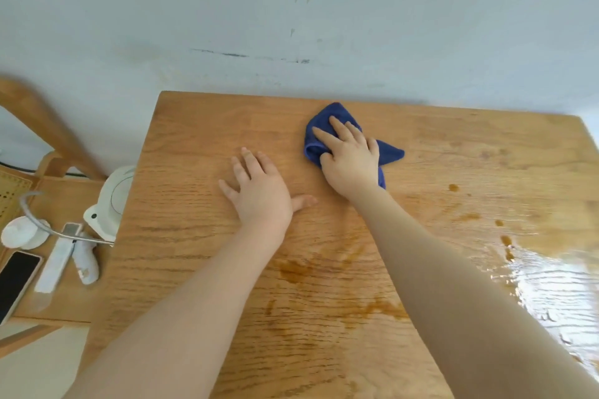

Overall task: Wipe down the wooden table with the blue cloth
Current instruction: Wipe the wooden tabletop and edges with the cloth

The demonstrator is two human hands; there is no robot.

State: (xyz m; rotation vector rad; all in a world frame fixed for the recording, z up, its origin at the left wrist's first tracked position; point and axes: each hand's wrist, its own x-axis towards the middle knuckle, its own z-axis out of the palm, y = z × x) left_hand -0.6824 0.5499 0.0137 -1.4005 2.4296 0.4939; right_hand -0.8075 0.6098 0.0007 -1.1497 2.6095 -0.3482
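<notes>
The wooden table (pixel 201 146) fills most of the view, its far edge against a pale wall. A crumpled blue cloth (pixel 325 115) lies near the far edge, right of centre. My right hand (pixel 348 154) presses down on the cloth with straight fingers, the thumb tucked at its left fold. My left hand (pixel 259 185) rests flat on the bare wood just left of the cloth, fingers spread. Brown liquid stains (pixel 295 269) mark the wood between my forearms, and more drops (pixel 453 187) sit to the right.
A wet, shiny patch (pixel 547 282) covers the table's right front. Left of the table a lower wooden chair seat (pixel 69 194) holds a white device (pixel 113 201), a phone (pixel 16 282), a white remote (pixel 55 266) and small white items.
</notes>
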